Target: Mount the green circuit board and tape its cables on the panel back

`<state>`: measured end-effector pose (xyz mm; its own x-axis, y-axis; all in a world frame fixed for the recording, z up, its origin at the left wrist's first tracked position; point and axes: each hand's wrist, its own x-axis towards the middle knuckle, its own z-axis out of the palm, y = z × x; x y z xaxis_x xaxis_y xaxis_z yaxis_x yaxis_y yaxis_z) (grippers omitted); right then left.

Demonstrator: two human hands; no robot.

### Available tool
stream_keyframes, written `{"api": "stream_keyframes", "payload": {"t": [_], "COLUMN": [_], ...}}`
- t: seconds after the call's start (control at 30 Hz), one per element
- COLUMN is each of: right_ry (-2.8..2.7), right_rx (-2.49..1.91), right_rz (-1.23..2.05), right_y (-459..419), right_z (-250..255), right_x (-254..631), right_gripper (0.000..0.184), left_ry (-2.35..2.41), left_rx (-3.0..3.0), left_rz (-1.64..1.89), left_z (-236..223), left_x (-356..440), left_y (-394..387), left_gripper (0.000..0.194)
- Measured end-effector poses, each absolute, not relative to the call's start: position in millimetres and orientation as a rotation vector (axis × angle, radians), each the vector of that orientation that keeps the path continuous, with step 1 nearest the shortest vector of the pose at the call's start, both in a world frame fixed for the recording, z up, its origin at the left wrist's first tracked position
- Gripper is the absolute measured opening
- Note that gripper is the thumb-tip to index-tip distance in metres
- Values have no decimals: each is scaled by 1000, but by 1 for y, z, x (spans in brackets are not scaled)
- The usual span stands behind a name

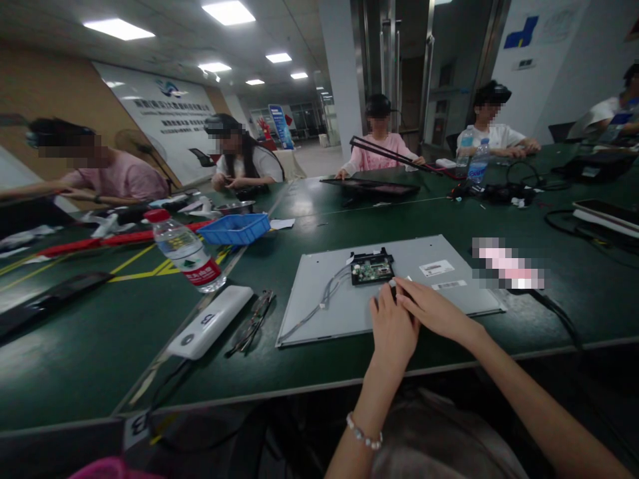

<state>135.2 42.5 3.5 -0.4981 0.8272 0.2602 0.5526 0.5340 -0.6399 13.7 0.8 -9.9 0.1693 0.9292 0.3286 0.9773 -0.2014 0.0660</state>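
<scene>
A flat grey display panel (319,286) lies back side up on the table in front of me. On its upper middle sits a green circuit board (369,269) in a black frame, with grey ribbon cables (327,296) running from it to the panel's lower left corner. My left hand (394,322) rests over the panel just below the board, fingers curled. My right hand (432,306) meets it from the right, fingertips pressed together near the board's lower edge. A small pale and dark bit shows between the fingertips, too small to name.
Left of the panel lie eyeglasses (252,324), a white power bank (212,322) with a cable, and a water bottle (187,253). A blue tray (235,229) stands behind. A blurred-out pinkish object (509,264) with a black cable lies right. Several people sit around the green table (299,376).
</scene>
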Motion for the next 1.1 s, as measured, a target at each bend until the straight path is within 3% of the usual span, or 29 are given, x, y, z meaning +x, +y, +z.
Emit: {"api": "stream_keyframes", "payload": {"t": [0.47, 0.67, 1.1], "right_ry": [-2175, -2137, -2297], "right_rx": [-1200, -1249, -1279], "right_rz": [504, 467, 844], "right_y": [49, 72, 132], "right_z": [-23, -9, 10], "right_x": [142, 156, 158], "right_gripper": [48, 46, 30], "left_ry": [-1939, -1929, -1951], "left_rx": [-2179, -2170, -2173], "left_rz": [-586, -605, -595], "left_z": [-13, -12, -9], "left_x": [18, 18, 18], "left_y": [0, -1, -2], "left_gripper": [52, 52, 54]}}
